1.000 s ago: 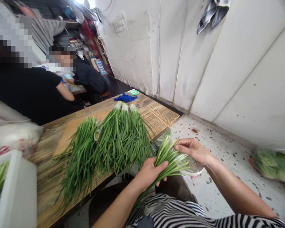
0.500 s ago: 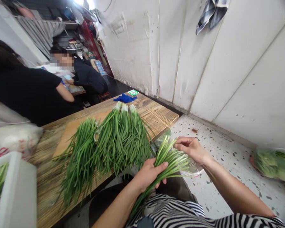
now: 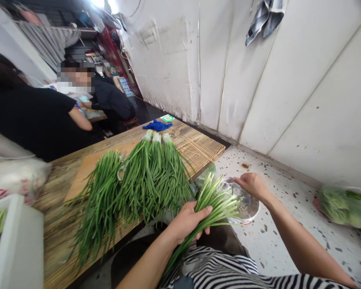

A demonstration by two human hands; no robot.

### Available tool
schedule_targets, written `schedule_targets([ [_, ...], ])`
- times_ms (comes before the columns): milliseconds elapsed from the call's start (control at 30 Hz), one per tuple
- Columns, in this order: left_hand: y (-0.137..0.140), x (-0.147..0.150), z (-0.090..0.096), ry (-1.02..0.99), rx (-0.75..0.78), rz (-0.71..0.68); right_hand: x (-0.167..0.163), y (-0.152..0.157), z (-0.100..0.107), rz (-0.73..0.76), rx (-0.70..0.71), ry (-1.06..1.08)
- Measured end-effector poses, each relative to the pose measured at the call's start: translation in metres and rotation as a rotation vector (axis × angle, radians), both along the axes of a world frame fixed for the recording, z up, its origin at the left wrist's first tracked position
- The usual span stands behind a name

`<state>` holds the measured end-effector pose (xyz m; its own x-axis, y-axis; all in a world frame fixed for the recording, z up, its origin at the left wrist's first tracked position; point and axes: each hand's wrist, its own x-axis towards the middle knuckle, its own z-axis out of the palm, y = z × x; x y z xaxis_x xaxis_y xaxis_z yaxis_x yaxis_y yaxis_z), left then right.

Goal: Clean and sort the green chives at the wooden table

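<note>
My left hand (image 3: 189,222) is wrapped around a bunch of garlic chives (image 3: 215,200), pale stem ends fanned out up and to the right, green leaves trailing down over my lap. Over a metal bowl (image 3: 252,210) to the right of the bunch, my right hand (image 3: 252,185) has thumb and fingers pinched together, apart from the stems. Whatever lies in that pinch is too small to make out. Small scraps show inside the bowl. On the table, several bundles of chives (image 3: 159,172) lie side by side, some with pale wrapping round their stem ends.
The wooden table (image 3: 60,176) carries a cutting board (image 3: 81,176), thin sticks (image 3: 200,146), a blue cloth (image 3: 158,125) and a white box (image 3: 27,241) of greens. A bag of vegetables (image 3: 343,204) rests on the floor. Two people (image 3: 27,112) sit at the far left.
My right hand has moved right, away from the chive stems, to over the metal bowl, which shows more now. My left hand keeps its hold on the bunch.
</note>
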<state>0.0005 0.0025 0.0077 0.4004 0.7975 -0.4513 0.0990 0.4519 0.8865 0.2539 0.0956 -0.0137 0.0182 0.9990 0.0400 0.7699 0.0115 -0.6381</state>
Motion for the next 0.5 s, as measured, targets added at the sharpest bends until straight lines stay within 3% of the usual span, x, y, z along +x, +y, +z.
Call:
schedule_targets([
  [33,0.0,0.0,0.0,0.005,0.0,-0.003,0.001,0.001,-0.001,0.01,-0.003,-0.095],
  [100,0.001,0.001,0.001,0.022,-0.007,-0.011,-0.001,-0.003,0.004,0.086,0.045,-0.086],
  [233,0.002,0.003,0.002,0.05,-0.012,-0.017,-0.018,-0.019,0.036,0.433,0.056,0.278],
  [300,0.002,0.004,0.001,0.051,-0.006,-0.014,-0.027,-0.025,0.05,0.568,0.02,0.322],
  [500,0.0,0.002,-0.001,0.066,0.021,-0.01,-0.037,-0.019,0.054,0.644,-0.095,0.27],
])
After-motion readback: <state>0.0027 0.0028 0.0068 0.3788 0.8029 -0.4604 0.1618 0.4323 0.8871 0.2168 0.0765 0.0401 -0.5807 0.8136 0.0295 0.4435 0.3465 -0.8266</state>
